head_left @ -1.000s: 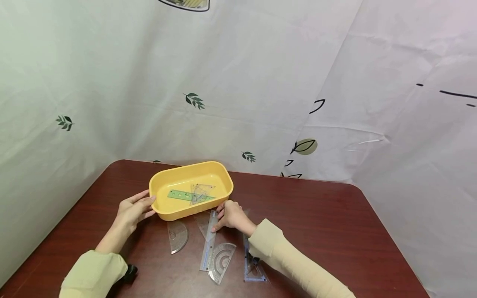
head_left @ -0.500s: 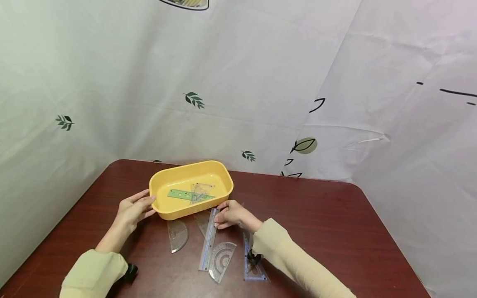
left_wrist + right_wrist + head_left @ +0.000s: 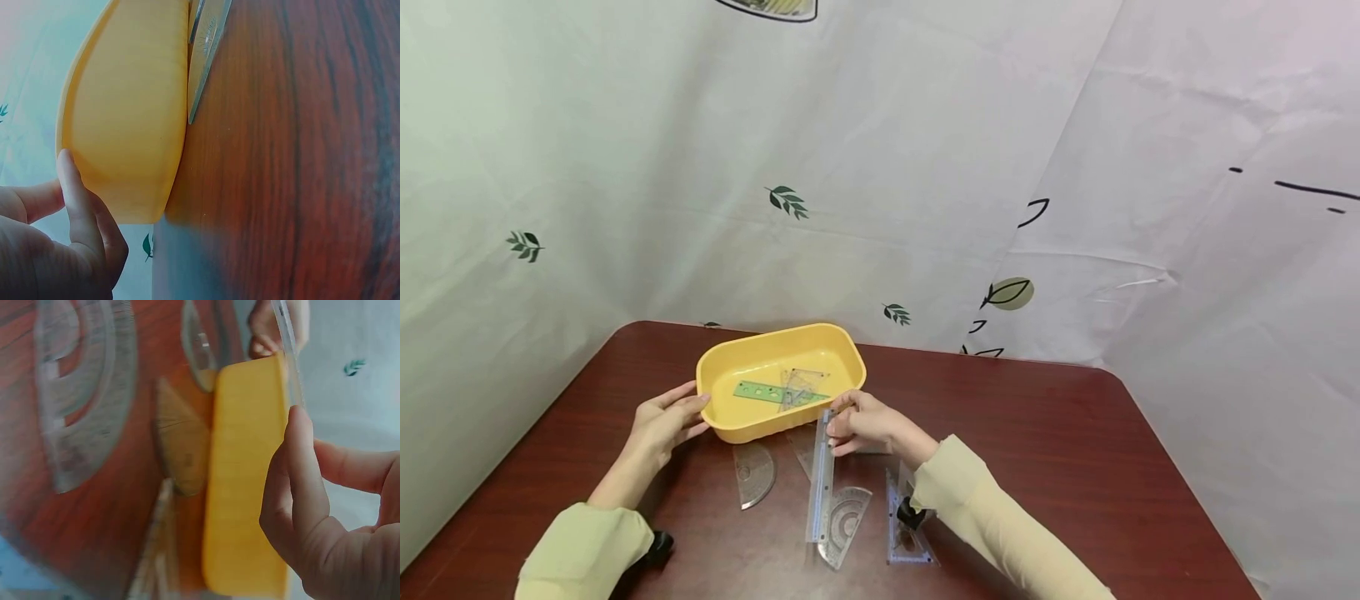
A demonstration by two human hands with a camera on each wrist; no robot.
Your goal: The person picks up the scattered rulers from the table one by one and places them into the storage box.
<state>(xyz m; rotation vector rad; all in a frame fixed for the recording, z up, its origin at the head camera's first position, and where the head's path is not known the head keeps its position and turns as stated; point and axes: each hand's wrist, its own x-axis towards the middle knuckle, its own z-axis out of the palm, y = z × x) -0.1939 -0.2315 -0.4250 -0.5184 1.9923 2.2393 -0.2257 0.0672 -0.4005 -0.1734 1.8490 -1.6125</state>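
Observation:
My left hand (image 3: pixel 658 425) pinches the left rim of a yellow plastic bin (image 3: pixel 760 431), thumb on the rim in the left wrist view. Inside the bin lie a green ruler (image 3: pixel 751 390) and clear set squares (image 3: pixel 808 382). Between thumb and fingers, my right hand (image 3: pixel 871 423) holds one end of a clear ruler with a blue stripe (image 3: pixel 820 496), close by the bin's front wall. The ruler's near end tilts down beside a clear protractor (image 3: pixel 847 518). Another protractor (image 3: pixel 754 477) lies left of it, and a clear set square (image 3: pixel 801 443) lies before the bin.
A blue-edged set square (image 3: pixel 910 546) lies on the dark red table (image 3: pixel 1037 467), partly under the right forearm. A hanging white cloth (image 3: pixel 880 167) with leaf prints stands behind the table and at both sides.
My right hand has raised the far end of the clear ruler toward the bin's front rim, so it now stands off the table there. The left hand keeps its hold on the bin.

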